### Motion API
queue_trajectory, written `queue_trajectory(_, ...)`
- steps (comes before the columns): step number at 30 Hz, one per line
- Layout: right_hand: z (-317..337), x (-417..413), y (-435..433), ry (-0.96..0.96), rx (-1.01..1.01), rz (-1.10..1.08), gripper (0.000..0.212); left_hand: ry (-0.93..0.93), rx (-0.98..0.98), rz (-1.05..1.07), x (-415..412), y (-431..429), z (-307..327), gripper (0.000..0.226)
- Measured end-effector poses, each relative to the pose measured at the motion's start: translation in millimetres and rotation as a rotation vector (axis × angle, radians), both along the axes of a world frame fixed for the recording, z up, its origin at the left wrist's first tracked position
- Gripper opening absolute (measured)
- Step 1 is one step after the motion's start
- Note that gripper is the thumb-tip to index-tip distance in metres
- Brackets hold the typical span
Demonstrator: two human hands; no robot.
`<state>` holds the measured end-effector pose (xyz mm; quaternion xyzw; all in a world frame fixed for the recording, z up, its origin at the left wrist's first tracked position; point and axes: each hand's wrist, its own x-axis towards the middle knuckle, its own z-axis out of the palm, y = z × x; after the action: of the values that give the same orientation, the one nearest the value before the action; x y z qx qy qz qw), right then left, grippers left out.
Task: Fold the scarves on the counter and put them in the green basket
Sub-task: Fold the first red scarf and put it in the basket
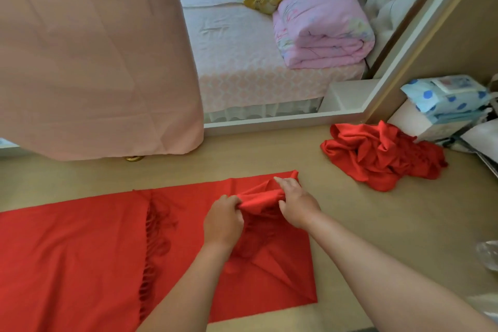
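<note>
Near middle of the tabletop [390, 237]: spread scarf [80, 250], red, lies flat from the left edge to just right of the hands; a fringe crosses it left of the hands.
Left hand [223, 219]: fingers curled, pinching the left end of a raised fold of the spread scarf.
Right hand [295, 203]: fingers closed over the right end of the same fold, near the scarf's far right corner.
Raised fold: bunched between the two hands, lifted off the cloth below; what hangs under it may be a second fringe, too blurred to tell.
Far right: crumpled scarf [382, 156], red, heaped on the tabletop, apart from the spread one.
Far left: pink cloth [94, 48], hanging.
Beyond: bed [242, 62] with a folded pink quilt [320, 27].
</note>
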<state>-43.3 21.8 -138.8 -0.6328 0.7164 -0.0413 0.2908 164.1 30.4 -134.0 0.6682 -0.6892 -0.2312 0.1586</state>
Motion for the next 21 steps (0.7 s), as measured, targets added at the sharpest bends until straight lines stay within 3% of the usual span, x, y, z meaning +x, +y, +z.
queue_trajectory(3,2,6,-10,0.018,-0.011,0.037,0.065,0.23,0.066,0.418,24,4,8,0.014)
queue_trajectory(5,4,15,-16,0.026,-0.003,0.086,0.064,0.189,0.233,0.57,48,4,11,0.018)
queue_trajectory(7,5,22,-21,0.031,0.003,0.133,0.063,0.004,0.39,0.532,68,3,7,0.026)
queue_trajectory(9,2,28,-27,0.059,0.024,0.177,0.063,-0.168,0.403,0.47,76,1,5,0.035)
queue_trajectory(14,-10,31,-37,0.16,0.148,0.247,0.06,-0.115,0.295,0.341,66,-18,-6,0.058)
queue_trajectory(16,-16,30,-39,0.176,0.122,0.241,0.051,-0.196,0.309,0.242,66,-27,-13,0.064)
queue_trajectory(19,-24,34,-43,0.199,0.01,0.182,0.042,-0.249,0.248,0.169,71,-36,-23,0.049)
queue_trajectory(21,-27,39,-46,0.227,-0.024,0.13,0.039,-0.101,0.149,0.254,74,-37,-26,0.031)
